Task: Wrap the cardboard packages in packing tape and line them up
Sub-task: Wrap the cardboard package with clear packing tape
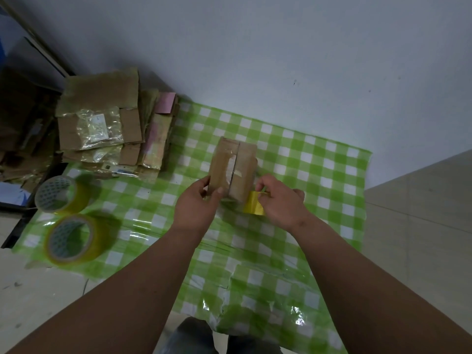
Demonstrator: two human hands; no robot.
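Note:
A small cardboard package (233, 167), part wrapped in clear tape, is held over the middle of the green checked cloth (319, 162). My left hand (198, 203) grips its near left corner, thumb on the top face. My right hand (281, 198) holds a yellow tape roll (253, 206) against the package's near right side. A stack of taped cardboard packages (102, 126) lies at the cloth's far left corner, some leaning against each other.
Two more tape rolls lie on the cloth's left side, one farther (61, 194) and one nearer (75, 238). A white wall (281, 60) rises behind the cloth. Dark clutter (20, 123) sits at the far left. Pale floor (421, 213) lies to the right.

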